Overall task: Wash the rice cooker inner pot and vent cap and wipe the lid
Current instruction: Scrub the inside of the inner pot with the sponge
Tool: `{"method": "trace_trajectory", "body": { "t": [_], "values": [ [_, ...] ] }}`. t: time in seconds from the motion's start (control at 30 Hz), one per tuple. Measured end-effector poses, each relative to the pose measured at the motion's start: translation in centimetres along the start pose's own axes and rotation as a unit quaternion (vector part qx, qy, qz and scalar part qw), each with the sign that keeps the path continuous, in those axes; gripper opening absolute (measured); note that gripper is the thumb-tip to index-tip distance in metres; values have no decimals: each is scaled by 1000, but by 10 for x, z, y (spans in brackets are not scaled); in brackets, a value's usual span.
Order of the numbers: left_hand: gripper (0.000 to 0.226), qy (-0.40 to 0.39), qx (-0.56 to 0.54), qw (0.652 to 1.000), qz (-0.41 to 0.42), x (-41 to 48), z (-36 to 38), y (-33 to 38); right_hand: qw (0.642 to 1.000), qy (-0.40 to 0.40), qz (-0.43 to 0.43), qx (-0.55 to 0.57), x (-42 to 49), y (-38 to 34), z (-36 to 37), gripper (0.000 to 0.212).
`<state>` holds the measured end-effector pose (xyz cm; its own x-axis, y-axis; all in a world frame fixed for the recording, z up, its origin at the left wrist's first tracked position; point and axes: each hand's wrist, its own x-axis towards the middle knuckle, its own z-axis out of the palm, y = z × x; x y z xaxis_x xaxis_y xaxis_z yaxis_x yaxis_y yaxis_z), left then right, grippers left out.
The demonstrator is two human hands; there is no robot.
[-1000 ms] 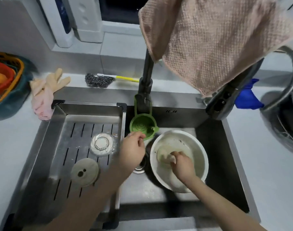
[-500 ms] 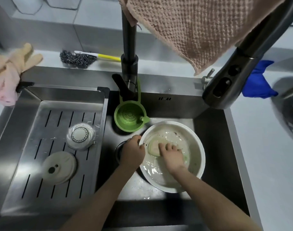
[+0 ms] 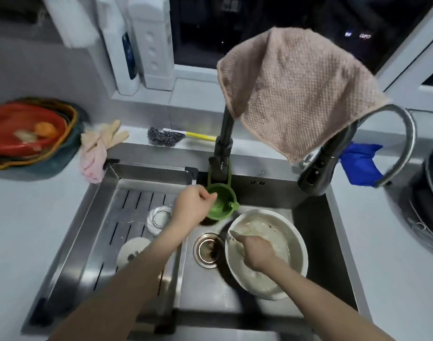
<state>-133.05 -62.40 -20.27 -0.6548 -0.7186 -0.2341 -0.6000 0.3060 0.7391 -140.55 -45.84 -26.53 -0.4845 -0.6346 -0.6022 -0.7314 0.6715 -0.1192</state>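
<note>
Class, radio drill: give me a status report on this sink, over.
Left hand curled over green strainer, hold unclear. Right hand inside inner pot, fingers hidden. Pot sits in sink, dark specks on wall. Nothing in the way.

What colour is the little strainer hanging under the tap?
The strainer is green, seen best in the head view.

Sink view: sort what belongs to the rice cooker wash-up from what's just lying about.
In the job: inner pot, right hand inside it; clear round cap and round disc on the drain rack.
Lying about: rubber gloves, steel scrubber, blue cloth, stacked baskets, pink cloth over the faucet.
</note>
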Motion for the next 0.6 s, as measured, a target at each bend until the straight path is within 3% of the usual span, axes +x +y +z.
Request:
{"method": "trace_trajectory", "body": {
  "t": [0.03,0.17,0.23,0.4,0.6],
  "values": [
    [31,16,1,1000,12,3,-15,4,1000,9,-17,15,-3,-11,-10,63],
    [35,82,4,996,35,13,-84,9,976,167,-50,127,-9,-74,-70,27],
    [32,117,-9,992,45,22,-116,7,950,228,-73,198,-11,-106,-106,22],
    [20,201,-41,978,38,66,-182,11,877,329,-86,340,15,-165,-201,28],
    [32,217,-120,968,40,142,-207,35,815,336,-53,469,77,-185,-291,48]
  ]
}}
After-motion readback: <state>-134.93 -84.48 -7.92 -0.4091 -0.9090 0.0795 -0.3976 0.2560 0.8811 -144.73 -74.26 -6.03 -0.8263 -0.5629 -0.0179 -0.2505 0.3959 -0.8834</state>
